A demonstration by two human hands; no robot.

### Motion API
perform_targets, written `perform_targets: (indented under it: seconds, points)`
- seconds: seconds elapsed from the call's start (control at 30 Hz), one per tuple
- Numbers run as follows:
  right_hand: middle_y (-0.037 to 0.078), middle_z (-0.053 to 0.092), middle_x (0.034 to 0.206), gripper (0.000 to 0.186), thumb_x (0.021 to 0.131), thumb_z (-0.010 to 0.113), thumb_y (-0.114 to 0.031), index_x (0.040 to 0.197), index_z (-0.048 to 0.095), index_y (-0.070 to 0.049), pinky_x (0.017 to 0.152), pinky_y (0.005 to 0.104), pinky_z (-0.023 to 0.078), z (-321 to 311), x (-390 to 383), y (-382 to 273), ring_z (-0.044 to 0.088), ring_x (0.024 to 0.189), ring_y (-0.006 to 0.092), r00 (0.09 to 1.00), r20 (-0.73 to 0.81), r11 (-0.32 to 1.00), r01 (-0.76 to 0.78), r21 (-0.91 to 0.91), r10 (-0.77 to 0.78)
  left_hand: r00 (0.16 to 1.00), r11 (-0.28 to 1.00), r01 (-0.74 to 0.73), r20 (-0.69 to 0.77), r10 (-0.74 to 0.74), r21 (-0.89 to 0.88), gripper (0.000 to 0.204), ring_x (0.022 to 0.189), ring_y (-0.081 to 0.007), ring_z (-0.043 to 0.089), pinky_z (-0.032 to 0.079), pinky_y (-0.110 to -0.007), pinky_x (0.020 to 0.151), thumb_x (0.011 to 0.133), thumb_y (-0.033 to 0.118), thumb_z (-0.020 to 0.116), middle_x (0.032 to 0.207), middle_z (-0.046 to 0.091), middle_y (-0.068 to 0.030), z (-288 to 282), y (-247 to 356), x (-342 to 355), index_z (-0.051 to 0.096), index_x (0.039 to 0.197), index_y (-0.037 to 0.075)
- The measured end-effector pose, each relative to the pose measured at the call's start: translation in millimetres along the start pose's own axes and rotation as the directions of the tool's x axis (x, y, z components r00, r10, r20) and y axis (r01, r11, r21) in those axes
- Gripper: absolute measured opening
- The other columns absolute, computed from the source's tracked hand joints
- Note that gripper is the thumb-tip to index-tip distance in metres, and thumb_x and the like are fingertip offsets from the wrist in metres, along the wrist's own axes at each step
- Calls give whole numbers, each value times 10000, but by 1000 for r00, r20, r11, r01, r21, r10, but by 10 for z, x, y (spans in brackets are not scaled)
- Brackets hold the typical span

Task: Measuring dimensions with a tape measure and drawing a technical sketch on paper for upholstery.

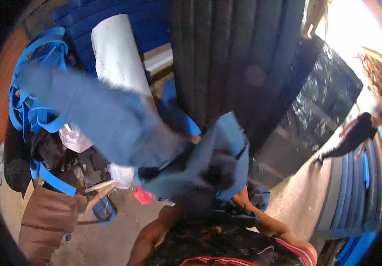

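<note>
A large blue-grey cloth [124, 119] hangs in the air in front of me, smeared by motion. Its long end stretches to the far left, and a bunched, folded part [217, 159] stands up near my chest. From below, my left hand [174, 213] reaches into the cloth's lower edge; it is dark and blurred. On the other side my right hand [240, 198] is at the folds, bent in from the right. The cloth is held up between both hands, while its folds cover most of my fingers.
Blue straps [35, 88] hang in a tangle at left, near a white roll [119, 53]. Tall dark padded panels [226, 57] and a shiny black wrapped slab [315, 102] stand ahead. Brown material [47, 217] lies low left. At right, a person [355, 133] stands by stacked blue pads [355, 190].
</note>
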State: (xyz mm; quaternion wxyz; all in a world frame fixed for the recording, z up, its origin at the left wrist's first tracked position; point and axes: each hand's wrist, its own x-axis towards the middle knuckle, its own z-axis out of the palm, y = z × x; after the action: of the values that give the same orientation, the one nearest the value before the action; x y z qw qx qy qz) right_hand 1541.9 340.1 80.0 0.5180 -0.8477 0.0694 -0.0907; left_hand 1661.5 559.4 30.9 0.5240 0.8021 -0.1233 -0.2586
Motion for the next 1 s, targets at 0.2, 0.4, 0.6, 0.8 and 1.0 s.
perform_targets:
  seconds: [0.2,0.4,0.6,0.8,1.0]
  points:
    - [187,573,998,345,699,634,-189,986,559,-11,797,386,428,-63,1651,232,538,930,347,984,-141,994,114,5,-112,982,998,-66,-176,65,4,852,1008,-269,565,428,-383,860,754,704,438,1103,573,-209,-987,1121,1654,484,1157,-45]
    - [189,574,988,305,723,611,-178,973,559,-11,796,392,424,408,4030,652,532,928,355,992,-49,992,117,-55,-120,942,994,-103,-323,87,-31,848,970,-359,575,442,-428,800,738,712,441,996,593,-258,-1845,1302,2950,507,1078,-62]
    - [165,562,1121,448,775,627,-255,1103,503,24,890,377,396,1353,5689,1579,521,1052,286,852,257,702,522,-484,-457,955,990,136,-270,-122,33,639,943,-335,586,452,-409,816,813,568,450,990,613,-198,-2620,622,4042,536,1101,5]
    - [156,392,1314,810,750,584,-537,1368,262,-124,894,448,408,2094,6728,719,405,1181,311,807,449,918,-277,-285,383,969,964,157,-220,-109,213,603,1019,-315,553,422,-383,894,840,485,477,1112,579,-171,-2088,-1055,3428,457,1251,45]
    - [208,519,1187,733,739,595,-527,1187,476,41,951,402,365,2403,7320,913,467,1129,361,881,354,798,-43,-602,315,593,679,624,-332,-733,-387,541,1087,-322,504,412,-380,897,851,398,526,1194,508,-217,-1224,-1627,1423,461,1230,18]
